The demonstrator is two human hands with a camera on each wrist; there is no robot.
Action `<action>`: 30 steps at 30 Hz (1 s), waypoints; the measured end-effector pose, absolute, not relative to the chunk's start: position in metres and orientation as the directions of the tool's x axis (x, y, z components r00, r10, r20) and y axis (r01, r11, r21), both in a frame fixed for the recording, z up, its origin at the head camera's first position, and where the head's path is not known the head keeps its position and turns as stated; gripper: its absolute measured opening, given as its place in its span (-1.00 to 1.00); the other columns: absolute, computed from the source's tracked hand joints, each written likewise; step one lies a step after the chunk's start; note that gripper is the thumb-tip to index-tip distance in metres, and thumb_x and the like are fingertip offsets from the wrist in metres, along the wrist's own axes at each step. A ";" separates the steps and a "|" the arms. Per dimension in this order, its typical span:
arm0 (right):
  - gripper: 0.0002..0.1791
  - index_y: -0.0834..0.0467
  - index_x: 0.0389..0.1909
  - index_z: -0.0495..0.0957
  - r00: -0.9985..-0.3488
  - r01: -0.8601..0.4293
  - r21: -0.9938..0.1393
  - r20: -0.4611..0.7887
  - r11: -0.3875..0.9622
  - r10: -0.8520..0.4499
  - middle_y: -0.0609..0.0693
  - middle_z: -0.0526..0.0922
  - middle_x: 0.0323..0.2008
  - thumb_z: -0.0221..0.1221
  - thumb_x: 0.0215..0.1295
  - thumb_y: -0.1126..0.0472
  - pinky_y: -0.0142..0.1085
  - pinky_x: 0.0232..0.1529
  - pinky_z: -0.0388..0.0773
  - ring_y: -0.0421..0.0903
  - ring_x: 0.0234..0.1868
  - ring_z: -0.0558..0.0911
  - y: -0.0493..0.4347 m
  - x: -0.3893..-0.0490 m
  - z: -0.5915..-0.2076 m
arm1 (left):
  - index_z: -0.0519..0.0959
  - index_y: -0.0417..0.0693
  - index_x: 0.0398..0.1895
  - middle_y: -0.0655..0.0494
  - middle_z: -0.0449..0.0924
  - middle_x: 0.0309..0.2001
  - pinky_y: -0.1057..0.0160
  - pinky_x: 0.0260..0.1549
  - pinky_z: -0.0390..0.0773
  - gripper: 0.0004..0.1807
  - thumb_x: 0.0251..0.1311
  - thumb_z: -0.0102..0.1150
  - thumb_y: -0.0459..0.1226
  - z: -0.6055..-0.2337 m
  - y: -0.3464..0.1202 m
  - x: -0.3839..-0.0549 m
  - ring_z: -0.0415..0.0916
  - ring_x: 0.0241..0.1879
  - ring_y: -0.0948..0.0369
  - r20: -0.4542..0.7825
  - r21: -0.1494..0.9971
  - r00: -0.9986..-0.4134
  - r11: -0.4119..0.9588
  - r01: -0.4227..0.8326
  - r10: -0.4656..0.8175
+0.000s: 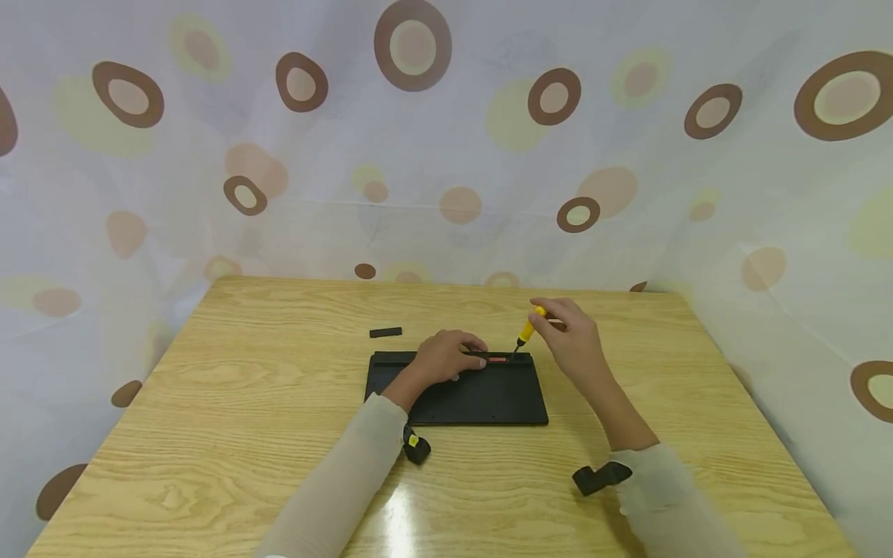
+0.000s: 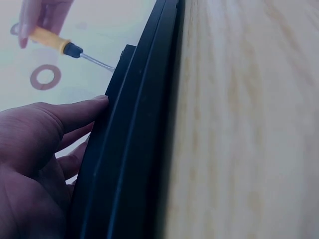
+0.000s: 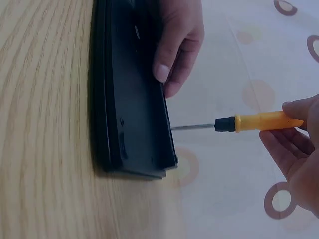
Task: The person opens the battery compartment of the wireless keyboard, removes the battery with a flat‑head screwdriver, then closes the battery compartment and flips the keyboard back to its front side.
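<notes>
Over one black panel (image 1: 488, 397), the right hand (image 1: 577, 343) grips one screwdriver (image 1: 526, 332).

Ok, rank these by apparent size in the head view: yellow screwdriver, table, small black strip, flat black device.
Largest to smallest:
1. Table
2. Flat black device, partly covered
3. Yellow screwdriver, partly covered, visibly longer than the last
4. Small black strip

I see pale sheeting (image 1: 446, 155) printed with brown rings (image 1: 413, 83) behind and beside the wood-grain counter (image 1: 209, 434), whose front catches glare (image 1: 400, 519).
</notes>
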State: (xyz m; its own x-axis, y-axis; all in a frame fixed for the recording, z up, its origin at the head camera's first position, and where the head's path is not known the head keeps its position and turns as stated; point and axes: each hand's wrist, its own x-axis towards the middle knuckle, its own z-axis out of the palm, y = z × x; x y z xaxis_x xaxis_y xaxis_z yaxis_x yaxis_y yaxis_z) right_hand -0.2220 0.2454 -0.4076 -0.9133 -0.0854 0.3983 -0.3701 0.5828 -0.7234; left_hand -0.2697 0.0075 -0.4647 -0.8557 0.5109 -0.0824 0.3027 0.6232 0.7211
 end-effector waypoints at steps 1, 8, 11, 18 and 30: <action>-0.60 0.13 0.22 0.60 -0.909 -0.380 -0.713 0.405 0.589 -0.097 0.08 0.60 0.05 0.20 0.47 0.07 -0.51 -0.01 0.59 -0.05 0.01 0.61 0.242 -0.222 -0.407 | 0.66 0.22 0.15 0.20 0.66 0.11 0.26 -0.41 0.56 -0.68 0.35 0.27 -0.06 -0.465 0.008 -0.270 0.62 -0.52 0.29 -0.084 0.720 -0.855 0.625 0.303 0.512; -0.63 0.12 0.20 0.61 -0.919 -0.364 -0.710 0.378 0.602 -0.110 0.11 0.65 0.02 0.21 0.46 0.09 -0.06 0.06 0.65 0.04 0.04 0.65 0.233 -0.230 -0.403 | 0.66 0.23 0.15 0.21 0.65 0.11 0.26 -0.43 0.57 -0.67 0.35 0.27 -0.04 -0.466 0.011 -0.273 0.62 -0.53 0.28 -0.091 0.705 -0.854 0.639 0.308 0.512; -0.58 0.08 0.22 0.60 -0.947 -0.279 -0.761 0.320 0.585 -0.035 0.13 0.68 -0.01 0.21 0.45 0.00 -0.01 0.08 0.62 0.04 0.06 0.64 0.240 -0.232 -0.406 | 0.66 0.23 0.14 0.21 0.65 0.10 0.24 -0.41 0.56 -0.67 0.35 0.27 -0.04 -0.466 0.011 -0.273 0.62 -0.53 0.28 -0.090 0.705 -0.855 0.639 0.308 0.512; -0.49 0.07 0.31 0.52 -0.976 -0.128 -0.880 0.194 0.457 0.100 0.09 0.68 0.02 0.24 0.42 -0.03 -0.44 -0.03 0.62 -0.20 -0.03 0.66 0.259 -0.231 -0.422 | 0.65 0.26 0.15 0.24 0.65 0.09 0.24 -0.38 0.53 -0.68 0.36 0.26 -0.03 -0.471 0.010 -0.273 0.61 -0.55 0.28 -0.082 0.699 -0.852 0.639 0.321 0.517; -0.43 0.34 0.39 0.31 -0.978 -0.055 -0.998 0.050 -0.018 0.204 -0.02 0.64 0.00 0.20 0.45 0.24 -0.35 0.05 0.60 -0.26 0.02 0.69 0.277 -0.227 -0.448 | 0.66 0.27 0.14 0.24 0.62 0.11 0.24 -0.41 0.55 -0.68 0.36 0.25 -0.03 -0.471 0.011 -0.274 0.62 -0.54 0.28 -0.077 0.700 -0.851 0.636 0.325 0.519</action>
